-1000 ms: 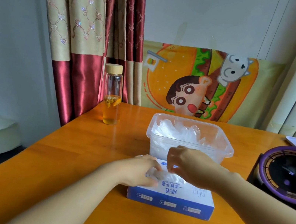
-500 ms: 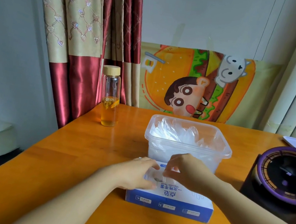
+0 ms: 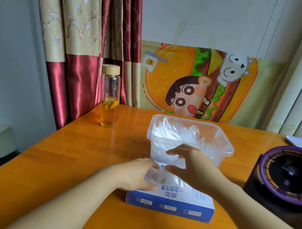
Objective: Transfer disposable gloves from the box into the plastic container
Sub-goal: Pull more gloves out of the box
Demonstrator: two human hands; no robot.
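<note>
Pinning the blue box [image 3: 169, 202] down is what is making this pull work: the left hand [image 3: 132, 174] is resting with relaxed fingers on its near-left top, holding nothing and pressing it to the table [image 3: 60, 159]. Just beyond, the right hand [image 3: 193, 166] is pinching a clear glove [image 3: 171, 177], though blur is softening the fingers. The film is trailing from the thumb down to the box's slot, so a straight upward draw seems best. Behind, just beside the box, the plastic container [image 3: 228, 146] is sitting part-filled with gloves [image 3: 180, 133].
</note>
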